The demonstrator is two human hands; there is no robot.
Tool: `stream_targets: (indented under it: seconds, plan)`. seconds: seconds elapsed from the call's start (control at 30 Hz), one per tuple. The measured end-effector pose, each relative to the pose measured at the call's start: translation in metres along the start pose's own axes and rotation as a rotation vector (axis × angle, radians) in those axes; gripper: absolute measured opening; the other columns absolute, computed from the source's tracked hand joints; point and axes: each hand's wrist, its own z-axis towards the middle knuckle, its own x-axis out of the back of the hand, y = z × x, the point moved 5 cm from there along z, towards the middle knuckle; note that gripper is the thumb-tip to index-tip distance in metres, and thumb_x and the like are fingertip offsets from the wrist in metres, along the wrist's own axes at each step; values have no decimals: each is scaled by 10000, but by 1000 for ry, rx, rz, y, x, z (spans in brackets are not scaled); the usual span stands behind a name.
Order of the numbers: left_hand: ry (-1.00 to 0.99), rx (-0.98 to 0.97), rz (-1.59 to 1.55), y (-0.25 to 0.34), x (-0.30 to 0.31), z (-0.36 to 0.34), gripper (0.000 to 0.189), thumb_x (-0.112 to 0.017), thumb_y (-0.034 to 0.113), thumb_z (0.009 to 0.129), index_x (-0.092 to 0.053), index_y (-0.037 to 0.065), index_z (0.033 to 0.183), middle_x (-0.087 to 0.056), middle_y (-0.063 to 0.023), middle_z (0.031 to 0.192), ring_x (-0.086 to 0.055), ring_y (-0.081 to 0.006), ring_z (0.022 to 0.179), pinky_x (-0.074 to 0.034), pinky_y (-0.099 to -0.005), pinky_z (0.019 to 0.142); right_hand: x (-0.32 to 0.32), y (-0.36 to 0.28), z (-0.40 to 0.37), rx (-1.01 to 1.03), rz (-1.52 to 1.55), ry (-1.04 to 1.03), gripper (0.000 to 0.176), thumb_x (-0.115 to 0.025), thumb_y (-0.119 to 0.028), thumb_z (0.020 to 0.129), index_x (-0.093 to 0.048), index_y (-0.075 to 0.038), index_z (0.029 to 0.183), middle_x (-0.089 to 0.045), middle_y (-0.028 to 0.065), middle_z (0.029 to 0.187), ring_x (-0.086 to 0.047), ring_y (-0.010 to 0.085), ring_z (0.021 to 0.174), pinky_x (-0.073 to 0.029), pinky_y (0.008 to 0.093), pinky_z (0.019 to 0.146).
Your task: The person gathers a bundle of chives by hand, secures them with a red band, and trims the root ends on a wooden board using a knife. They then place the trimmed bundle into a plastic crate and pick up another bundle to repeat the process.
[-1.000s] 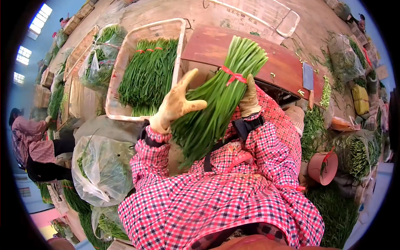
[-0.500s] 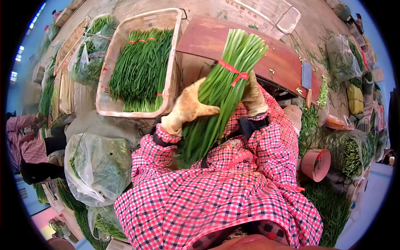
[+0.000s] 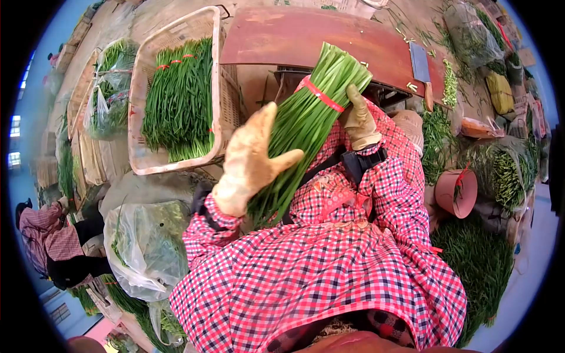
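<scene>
A bundle of long green stalks (image 3: 306,112), tied with a red band (image 3: 321,94) near its pale cut ends, lies tilted in front of my body. My left hand (image 3: 250,159), in a stained cream glove, is at the bundle's left side with thumb and fingers spread apart. My right hand (image 3: 359,119), gloved too, grips the bundle's right side just below the band, its thumb upright by the cut ends. The bundle's dark leafy tips hang down toward my checked apron.
A crate (image 3: 218,117) of tied green bundles stands left of the red table (image 3: 318,35). A cleaver (image 3: 420,65) lies at the table's right end. A pink bucket (image 3: 456,193) is on the right, a plastic bag (image 3: 147,247) on the left. Another person (image 3: 59,235) is far left.
My left hand has opened its fingers away from the bundle. The bundle has turned, so the band's knot no longer shows. The view has shifted, with the table now higher and further left.
</scene>
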Motion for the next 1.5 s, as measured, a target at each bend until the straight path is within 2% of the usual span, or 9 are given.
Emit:
stream_targets:
  seconds: [0.2, 0.33, 0.5, 0.7, 0.8, 0.87, 1.13, 1.33, 1.5]
  plan:
    - [-129, 72, -212, -33, -29, 25, 1197, -934, 387, 684, -265, -21, 1588, -377, -290, 1578, -320, -388, 1508, -304, -428, 1228, 19, 14, 3, -30, 138, -26, 711, -791, -394, 902, -504, -88, 1475, -558, 77, 1477, -497, 257, 1371, -349, 440, 1199]
    - [-351, 105, -630, -43, -77, 11, 1365, -910, 582, 626, -195, -76, 1584, -338, -362, 1560, -322, -458, 1487, -272, -480, 1228, 43, 22, 4, -24, 214, -23, 731, -813, -404, 878, -511, -94, 1467, -565, 79, 1465, -510, 268, 1353, -372, 456, 1182]
    - [-297, 117, -260, -33, -72, 13, 1505, -930, 619, 533, -110, -33, 1614, -305, -367, 1576, -238, -484, 1518, -205, -527, 1249, 61, 25, 11, 33, 251, 6, 763, -837, -401, 849, -503, -85, 1459, -577, 98, 1438, -541, 303, 1313, -417, 506, 1144]
    - [-364, 261, -482, -28, -75, 18, 1351, -938, 513, 600, -207, -28, 1599, -516, -355, 1395, -509, -463, 1296, -396, -481, 1128, 51, 19, 11, 27, 247, 12, 680, -836, -380, 838, -581, -96, 1401, -635, 92, 1385, -599, 309, 1261, -469, 526, 1096]
    - [-233, 94, -458, -4, -69, 1, 1534, -926, 648, 517, -123, -119, 1575, -451, -347, 1451, -455, -455, 1347, -345, -477, 1168, 44, 14, 9, 33, 269, -124, 656, -837, -365, 833, -601, -74, 1372, -658, 100, 1347, -625, 308, 1224, -490, 514, 1080]
    - [-244, 181, -352, 10, -78, -12, 1677, -957, 648, 421, -3, -68, 1600, -348, -348, 1537, -368, -455, 1438, -321, -478, 1203, 42, 16, 6, 26, 307, -121, 616, -823, -334, 842, -614, -50, 1346, -676, 112, 1314, -650, 305, 1183, -514, 499, 1060]
    - [-98, 350, -394, 8, -90, -12, 1313, -942, 291, 623, -122, 21, 1612, -476, -288, 1455, -482, -434, 1347, -394, -478, 1147, 30, 16, 4, -8, 270, -160, 655, -828, -349, 853, -585, -41, 1378, -671, 121, 1321, -646, 299, 1191, -507, 489, 1059]
    - [-13, 325, -264, 6, -63, -14, 1073, -916, 201, 656, -350, 14, 1548, -644, -248, 1233, -642, -407, 1140, -520, -449, 1001, 19, 19, 3, -130, 380, -369, 709, -809, -389, 878, -535, -53, 1439, -604, 112, 1427, -570, 290, 1307, -457, 492, 1115]
    - [28, 247, -89, -1, -37, -21, 1080, -914, 170, 617, -376, 7, 1539, -643, -219, 1254, -644, -386, 1118, -517, -438, 974, -19, -52, 18, 91, -43, -413, 1017, -661, -705, 871, -330, -60, 1584, -409, 159, 1589, -459, 335, 1411, -396, 502, 1171]
